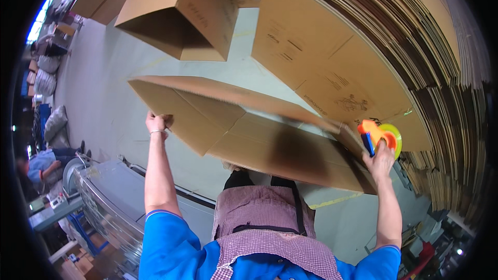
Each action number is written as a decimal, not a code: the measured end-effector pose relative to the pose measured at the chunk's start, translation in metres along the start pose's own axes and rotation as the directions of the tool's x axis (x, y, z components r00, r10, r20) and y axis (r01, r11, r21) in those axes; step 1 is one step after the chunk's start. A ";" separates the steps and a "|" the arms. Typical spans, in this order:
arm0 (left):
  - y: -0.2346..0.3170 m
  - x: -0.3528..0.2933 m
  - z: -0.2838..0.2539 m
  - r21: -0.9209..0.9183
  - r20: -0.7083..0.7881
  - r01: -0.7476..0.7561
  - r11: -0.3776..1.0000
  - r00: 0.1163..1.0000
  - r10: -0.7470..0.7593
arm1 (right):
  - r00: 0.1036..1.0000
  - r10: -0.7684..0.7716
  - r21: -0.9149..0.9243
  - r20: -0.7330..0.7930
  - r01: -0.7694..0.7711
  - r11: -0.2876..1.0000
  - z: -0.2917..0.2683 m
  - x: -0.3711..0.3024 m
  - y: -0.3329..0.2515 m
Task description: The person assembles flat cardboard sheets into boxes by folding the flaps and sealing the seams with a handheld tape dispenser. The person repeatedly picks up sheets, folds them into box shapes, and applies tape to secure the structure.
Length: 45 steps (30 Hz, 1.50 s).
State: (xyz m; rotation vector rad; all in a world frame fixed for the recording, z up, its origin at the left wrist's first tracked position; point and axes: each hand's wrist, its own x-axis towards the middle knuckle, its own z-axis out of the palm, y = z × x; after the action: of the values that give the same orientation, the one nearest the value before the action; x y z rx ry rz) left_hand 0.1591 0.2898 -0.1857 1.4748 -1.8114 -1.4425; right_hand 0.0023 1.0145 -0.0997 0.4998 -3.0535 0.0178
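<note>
A large brown cardboard box [259, 137], partly unfolded with its flaps loose, spans the space between my hands. My left hand [158, 123] is closed on the edge of a flap at its left end. At the right end, my right hand [380, 159] grips an orange tape dispenser [371, 127] with a blue part and a yellow-green roll, right beside the carton's edge. Whether some right-hand fingers also touch the cardboard is hidden.
An opened carton [207, 15] stands on the floor ahead. Tall stacks of flat cardboard [441, 98] line the right side, with one sheet [327, 57] leaning out. A grey machine [116, 189] is near my left, and another person [44, 166] is at far left.
</note>
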 end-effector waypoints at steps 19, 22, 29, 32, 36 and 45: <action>-0.070 0.022 -0.045 0.888 0.455 -0.455 0.069 0.890 0.025 | 0.971 0.107 0.008 -0.213 -0.108 0.994 0.128 0.165 -0.401; -0.077 0.022 -0.040 0.781 0.584 -0.539 0.316 0.810 -0.062 | 0.980 0.139 0.168 0.144 -0.163 0.972 0.186 0.134 -0.413; -0.211 0.090 -0.038 0.877 0.471 -0.460 0.141 0.762 -0.445 | 0.870 -0.485 -0.022 0.086 0.488 0.873 0.284 0.116 -0.358; -0.205 0.108 -0.026 0.860 0.508 -0.478 0.179 0.768 -0.391 | 0.847 -0.514 -0.130 0.133 0.530 0.838 0.299 0.128 -0.355; -0.176 0.103 -0.048 0.674 0.540 -0.051 0.737 0.715 -0.444 | 0.892 -0.359 0.157 0.274 0.327 0.932 0.250 0.142 -0.413; -0.199 0.072 -0.061 0.742 0.482 -0.228 0.630 0.835 -0.265 | 0.584 -0.538 0.228 -0.608 0.778 0.585 -0.006 0.236 -0.517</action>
State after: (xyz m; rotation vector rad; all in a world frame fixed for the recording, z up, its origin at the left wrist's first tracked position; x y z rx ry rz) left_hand 0.2762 0.2154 -0.3561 1.4851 -3.1087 -1.1903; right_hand -0.0559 0.4491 -0.0806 1.4394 -2.1373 0.7609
